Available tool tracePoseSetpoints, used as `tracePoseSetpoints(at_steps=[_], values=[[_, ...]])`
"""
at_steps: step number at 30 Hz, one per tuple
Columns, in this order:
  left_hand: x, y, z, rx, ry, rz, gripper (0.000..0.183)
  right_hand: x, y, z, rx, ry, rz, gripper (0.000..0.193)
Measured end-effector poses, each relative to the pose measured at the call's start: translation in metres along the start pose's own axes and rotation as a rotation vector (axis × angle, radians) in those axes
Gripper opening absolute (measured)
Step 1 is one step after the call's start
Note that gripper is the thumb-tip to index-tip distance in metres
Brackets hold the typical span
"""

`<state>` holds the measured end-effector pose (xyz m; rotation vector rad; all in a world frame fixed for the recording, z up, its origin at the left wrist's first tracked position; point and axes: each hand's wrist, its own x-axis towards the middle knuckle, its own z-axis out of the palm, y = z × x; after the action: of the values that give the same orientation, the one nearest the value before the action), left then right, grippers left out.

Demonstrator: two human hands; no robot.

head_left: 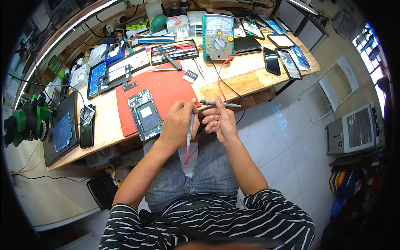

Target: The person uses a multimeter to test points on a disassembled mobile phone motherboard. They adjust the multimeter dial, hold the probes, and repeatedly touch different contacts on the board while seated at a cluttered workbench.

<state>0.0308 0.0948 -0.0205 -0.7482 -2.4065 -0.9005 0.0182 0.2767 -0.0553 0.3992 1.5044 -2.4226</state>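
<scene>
My left hand (173,125) is closed around a grey test probe with a red lead (189,134), which points down over my lap. Its thumb and fingertips meet close to the dark front end of a second probe. That second one, a grey and black test probe (223,103), lies nearly level between the thumb and fingers of my right hand (223,123). Both leads run toward an analog multimeter (218,38) standing upright at the back of the bench. Left of my hands, an opened phone (145,115) with its circuit board exposed rests on a red mat (166,85).
Behind the mat sits a tray of hand tools (175,52). Several phones (272,61) lie at the bench's right end. Phone parts (98,79) and a dark flat panel (68,137) occupy the left side. A folding chair (333,83) stands on the tiled floor (275,137).
</scene>
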Motion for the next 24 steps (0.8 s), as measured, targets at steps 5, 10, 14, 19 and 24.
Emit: tracePoseSetpoints(at_steps=[5, 10, 14, 19, 24], values=[[-0.007, 0.006, -0.002, -0.060, 0.045, 0.001, 0.033, 0.010, 0.008, -0.008, 0.154, 0.062, -0.066, 0.044], [-0.019, 0.015, 0.001, -0.260, 0.256, -0.167, 0.020, -0.003, 0.008, -0.009, 0.333, 0.068, -0.437, 0.029], [-0.018, 0.019, 0.016, -0.458, 0.316, -0.349, 0.017, 0.003, -0.014, -0.002, 0.179, 0.020, -0.779, 0.012], [-0.011, 0.023, 0.024, -0.704, 0.339, -0.465, 0.017, 0.023, -0.031, 0.006, -0.007, -0.020, -0.924, 0.017], [-0.010, 0.027, 0.019, -0.913, 0.371, -0.624, 0.029, 0.037, -0.027, 0.005, -0.138, -0.054, -0.976, 0.016]])
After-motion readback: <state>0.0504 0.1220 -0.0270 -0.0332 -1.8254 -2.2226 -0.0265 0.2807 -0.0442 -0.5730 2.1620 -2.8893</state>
